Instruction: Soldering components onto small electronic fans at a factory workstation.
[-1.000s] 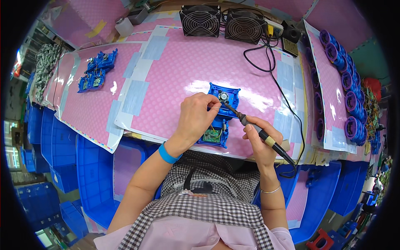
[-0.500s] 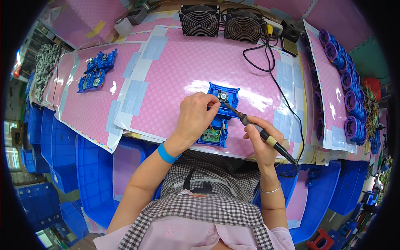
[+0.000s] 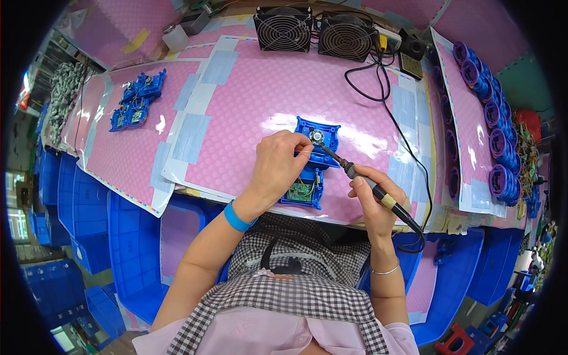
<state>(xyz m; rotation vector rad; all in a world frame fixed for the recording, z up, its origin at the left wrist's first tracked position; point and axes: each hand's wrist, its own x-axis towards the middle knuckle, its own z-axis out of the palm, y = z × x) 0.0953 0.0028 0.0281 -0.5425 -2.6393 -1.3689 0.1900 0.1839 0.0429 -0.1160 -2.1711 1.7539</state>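
My right hand (image 3: pixel 378 198) is wrapped round a soldering iron (image 3: pixel 365 181), a grey and black handle with a yellow band. Its tip points up and left at a small round speaker (image 3: pixel 317 137) in the upper blue plastic housing half (image 3: pixel 331 131); I cannot tell whether it touches. Fingers pinched together, my left hand (image 3: pixel 280 160) holds a thin pale wire (image 3: pixel 305 152) just left of the tip. The lower blue housing half, nearer me, carries a green circuit board (image 3: pixel 299 190), partly covered by the left hand.
Two black fans (image 3: pixel 284 31) stand at the back. The iron's black cord (image 3: pixel 408 139) loops over the right of the pink-covered bench. More opened blue housings (image 3: pixel 137 99) lie at the left. Purple-rimmed round parts (image 3: pixel 500 145) line the right; blue bins (image 3: pixel 135 254) sit below the bench edge.
The soldering iron and my right hand have shifted slightly right and toward me, drawing the tip back a little. My left hand stays in place with the wire.
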